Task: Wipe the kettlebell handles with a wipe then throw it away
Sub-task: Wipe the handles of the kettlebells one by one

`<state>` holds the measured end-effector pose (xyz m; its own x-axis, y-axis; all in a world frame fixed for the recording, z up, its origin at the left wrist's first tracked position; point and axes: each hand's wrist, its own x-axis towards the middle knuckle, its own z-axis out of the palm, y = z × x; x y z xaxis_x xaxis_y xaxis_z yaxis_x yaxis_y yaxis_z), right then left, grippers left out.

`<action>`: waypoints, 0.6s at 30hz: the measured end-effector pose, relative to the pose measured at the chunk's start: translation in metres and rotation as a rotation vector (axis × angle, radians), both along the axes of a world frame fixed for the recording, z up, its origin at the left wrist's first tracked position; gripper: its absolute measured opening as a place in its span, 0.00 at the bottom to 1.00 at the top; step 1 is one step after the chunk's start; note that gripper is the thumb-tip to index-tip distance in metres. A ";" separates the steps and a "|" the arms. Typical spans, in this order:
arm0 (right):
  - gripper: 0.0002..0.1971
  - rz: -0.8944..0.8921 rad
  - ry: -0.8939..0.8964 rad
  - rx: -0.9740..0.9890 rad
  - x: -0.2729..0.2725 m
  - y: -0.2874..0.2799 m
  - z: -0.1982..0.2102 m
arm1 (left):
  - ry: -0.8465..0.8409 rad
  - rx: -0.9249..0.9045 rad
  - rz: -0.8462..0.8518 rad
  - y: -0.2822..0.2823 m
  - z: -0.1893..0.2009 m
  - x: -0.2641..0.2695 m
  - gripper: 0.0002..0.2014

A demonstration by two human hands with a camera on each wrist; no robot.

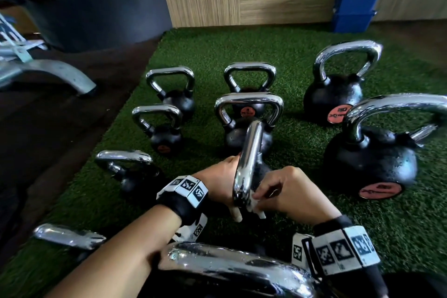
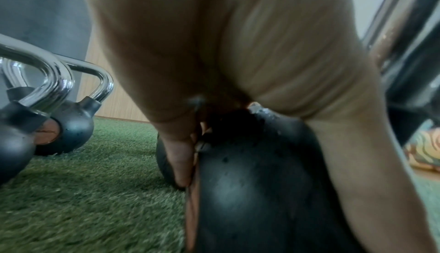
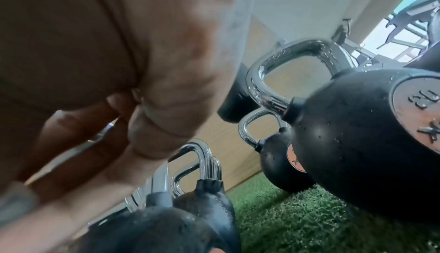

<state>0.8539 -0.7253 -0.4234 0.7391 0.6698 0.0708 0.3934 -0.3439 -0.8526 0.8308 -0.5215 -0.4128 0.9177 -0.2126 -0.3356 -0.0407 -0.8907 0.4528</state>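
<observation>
On green turf (image 1: pixel 302 55), your right grip (image 1: pixel 287 191) pinches a wipe (image 1: pixel 254 208) against the chrome handle (image 1: pixel 249 162); your left grip (image 1: pixel 217 176) steadies the kettlebell (image 2: pixel 250 181), fingers straight

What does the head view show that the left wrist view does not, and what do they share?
Only the head view shows the white wipe pinched by the right hand against the tilted chrome handle, the blue crates by the wooden wall, and the whole spread of kettlebells. Only the left wrist view shows the left hand pressed on the black round kettlebell body, fingers pointing down. Both show the left hand, the green artificial turf and chrome-handled neighbouring kettlebells.
</observation>
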 end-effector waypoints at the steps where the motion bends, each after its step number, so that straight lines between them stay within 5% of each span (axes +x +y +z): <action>1: 0.15 0.016 -0.005 0.002 0.000 0.000 0.001 | -0.018 0.024 -0.019 0.001 -0.002 -0.001 0.63; 5: 0.24 0.069 -0.032 0.004 0.009 0.008 0.007 | -0.073 0.121 -0.158 0.005 -0.013 0.001 0.67; 7: 0.21 0.109 -0.045 -0.081 0.015 0.015 0.008 | -0.095 0.162 -0.193 0.006 -0.020 0.001 0.67; 13: 0.13 0.224 0.018 -0.076 0.021 0.019 0.017 | -0.078 -0.154 0.036 0.014 -0.031 -0.001 0.72; 18: 0.18 0.271 0.096 -0.073 0.027 0.023 0.017 | -0.099 -0.120 0.010 0.016 -0.040 0.003 0.72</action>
